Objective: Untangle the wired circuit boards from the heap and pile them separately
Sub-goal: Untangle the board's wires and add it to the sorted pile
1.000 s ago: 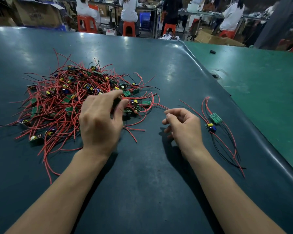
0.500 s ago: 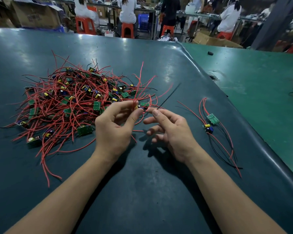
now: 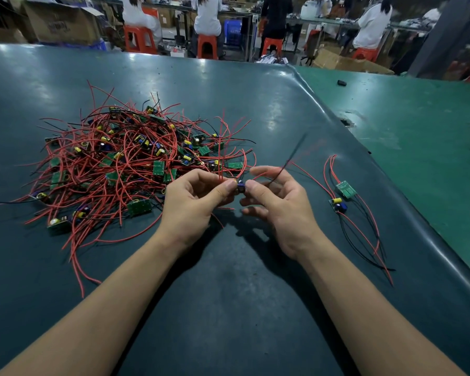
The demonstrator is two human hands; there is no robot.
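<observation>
Heap (image 3: 125, 164): sprawled over the left of the dark counter (image 3: 228, 308), red and black leads knotted through many small green boards; clearly most of the work still ahead.
Board in hand (image 3: 240, 187): lifted just off the heap's right edge, held between both hands, blue capacitor showing; some red leads rising straight up from it, one black lead blurred and slanting up to the right, likely mid-swing.
Left hand (image 3: 190, 204): fingers curled, thumb and forefinger clamped on the board's left side, probably to anchor it while its leads are worked free.
Right hand (image 3: 280, 207): thumb tip and forefinger nipping the board's right side and the roots of its leads, remaining fingers loosely spread below; placed to draw the leads away from the heap.
Sorted pile (image 3: 342, 196): two boards lying well apart from the heap on the right, near the counter's edge, leads trailing toward the body; kept clear so freed wires cannot snag again.
Step in hand: apparently the last pull to separate this board, then a short carry right to the sorted pile.
Risk: a lead still caught in the heap could drag neighbours along.
Background: seated people on orange stools (image 3: 136, 36) at far benches, cardboard boxes (image 3: 63, 23) behind.
</observation>
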